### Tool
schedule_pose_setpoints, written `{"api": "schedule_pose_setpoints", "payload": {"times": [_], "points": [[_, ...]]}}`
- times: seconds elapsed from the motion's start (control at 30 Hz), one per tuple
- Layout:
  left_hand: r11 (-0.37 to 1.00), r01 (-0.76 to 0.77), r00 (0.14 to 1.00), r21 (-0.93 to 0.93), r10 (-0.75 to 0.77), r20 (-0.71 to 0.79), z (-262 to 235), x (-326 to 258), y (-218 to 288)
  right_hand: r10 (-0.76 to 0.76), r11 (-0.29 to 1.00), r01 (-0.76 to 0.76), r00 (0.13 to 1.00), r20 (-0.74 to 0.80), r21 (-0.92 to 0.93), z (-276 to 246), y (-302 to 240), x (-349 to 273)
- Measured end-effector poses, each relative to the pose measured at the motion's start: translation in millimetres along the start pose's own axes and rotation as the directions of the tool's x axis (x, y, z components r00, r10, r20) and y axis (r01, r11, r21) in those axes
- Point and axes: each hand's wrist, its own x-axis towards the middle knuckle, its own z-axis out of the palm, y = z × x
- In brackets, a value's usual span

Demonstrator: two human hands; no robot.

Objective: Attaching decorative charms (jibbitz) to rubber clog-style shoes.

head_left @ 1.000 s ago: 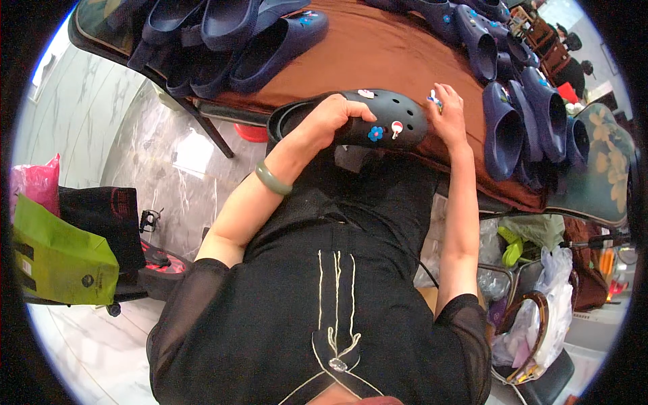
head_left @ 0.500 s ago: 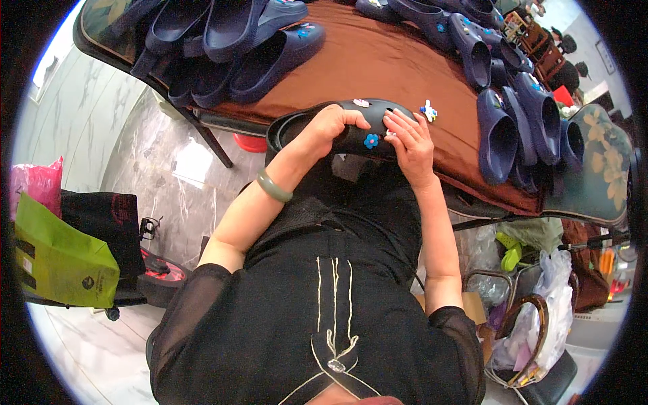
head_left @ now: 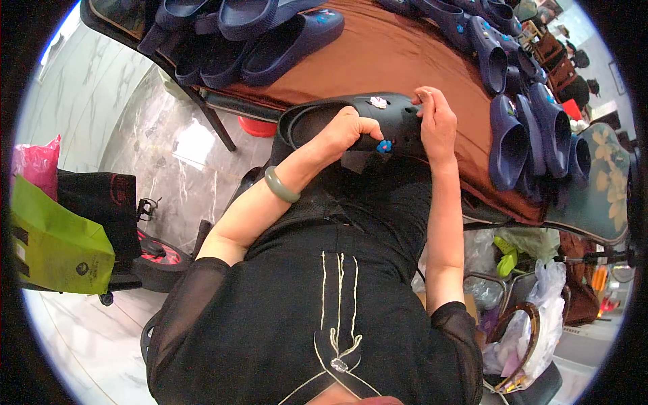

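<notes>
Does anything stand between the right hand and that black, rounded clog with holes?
Nothing visible does: the bare right hand is at the toe of the black, rounded clog; whether they touch is unclear.

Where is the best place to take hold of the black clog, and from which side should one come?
The black clog is probably best gripped by the rim of its foot opening, coming from the near left, where the left hand is. The opening lies toward the left, offering an edge; the toe carries the blue flower charm and has the right hand at it.
</notes>
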Motion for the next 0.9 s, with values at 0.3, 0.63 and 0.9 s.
{"api": "schedule_pose_setpoints", "payload": {"times": [0.3, 0.63, 0.9], "points": [[0.997, -0.073, 0.997, 0.015, 0.073, -0.008, 3, 0, 1, -0.224, 0.918, 0.374, 0.766, 0.603, -0.134, 2, 1, 35], [1.0, -0.009, 0.999, 0.0, 0.009, -0.048, 3, 1, 6, -0.217, 0.861, 0.388, 0.865, 0.453, -0.329, 33, 4, 28], [1.0, -0.01, 1.0, -0.001, 0.01, -0.007, 0, 3, 7, -0.273, 0.902, 0.398, 0.825, 0.495, -0.166, 24, -2, 30]]}}
